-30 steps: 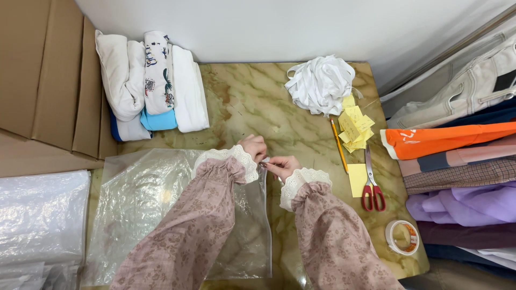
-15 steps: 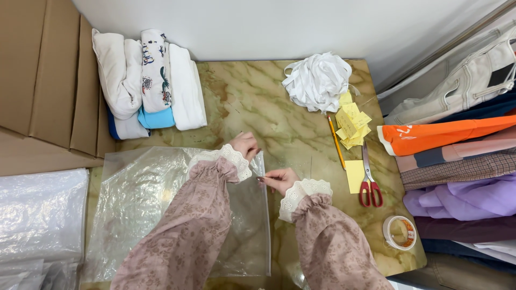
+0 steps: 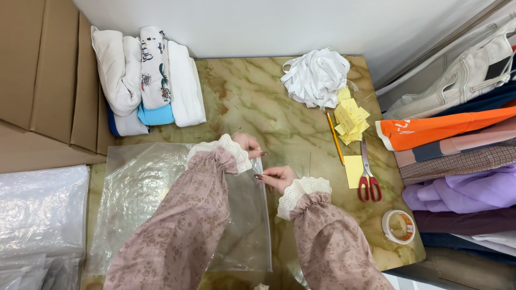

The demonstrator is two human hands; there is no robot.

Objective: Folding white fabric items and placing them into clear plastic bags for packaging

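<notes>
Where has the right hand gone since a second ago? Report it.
Yes. The right hand has slid toward the person along the clear plastic bag edge, away from the left hand.

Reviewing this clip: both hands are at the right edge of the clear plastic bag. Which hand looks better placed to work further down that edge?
Probably the right hand. It pinches the clear plastic bag lower on its right edge, with the unworked stretch just below it. The left hand sits at the top corner, its sleeve lying across the bag, better suited to anchoring.

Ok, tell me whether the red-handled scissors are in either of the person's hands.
No. The scissors lie on the marble table, apart from both hands; the left hand and right hand pinch the clear plastic bag.
</notes>
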